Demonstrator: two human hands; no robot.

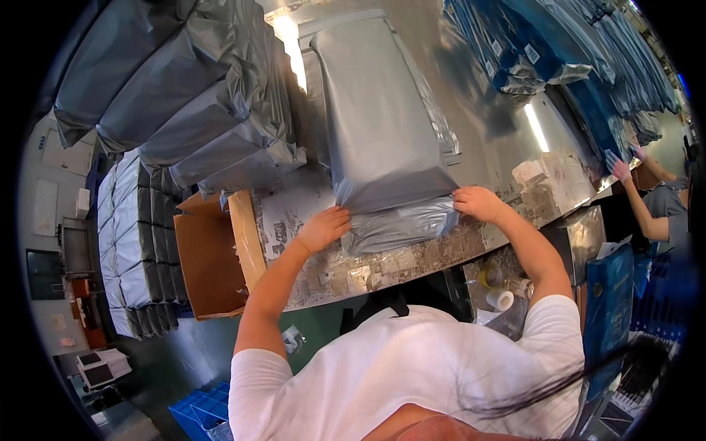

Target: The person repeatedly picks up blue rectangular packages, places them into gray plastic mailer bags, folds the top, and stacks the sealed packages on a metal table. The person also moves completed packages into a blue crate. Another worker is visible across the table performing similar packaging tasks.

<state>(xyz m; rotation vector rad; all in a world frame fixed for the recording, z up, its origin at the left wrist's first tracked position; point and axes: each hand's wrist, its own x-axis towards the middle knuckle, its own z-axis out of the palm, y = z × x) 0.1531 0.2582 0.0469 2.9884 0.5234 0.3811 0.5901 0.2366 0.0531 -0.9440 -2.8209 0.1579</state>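
A bulky grey plastic bag (386, 110), filled into a long block, lies on the worktable in front of me. Its near end forms a crinkled flap (401, 226) that spreads toward the table's front edge. My left hand (323, 229) is closed at the near left corner, fingertips pinching the plastic. At the near right corner my right hand (478, 203) grips the bag's edge the same way. More flat grey plastic (426, 95) shows from under the filled bag along its right side. What is inside the bag is hidden.
Stacked grey packages (184, 88) rise on the left, above an open cardboard box (209, 261). Blue plastic-wrapped packages (529, 44) hang over the far right of the metal table (485, 140). Tape rolls (500, 299) sit below its front edge. Another person's hands (621, 165) show at far right.
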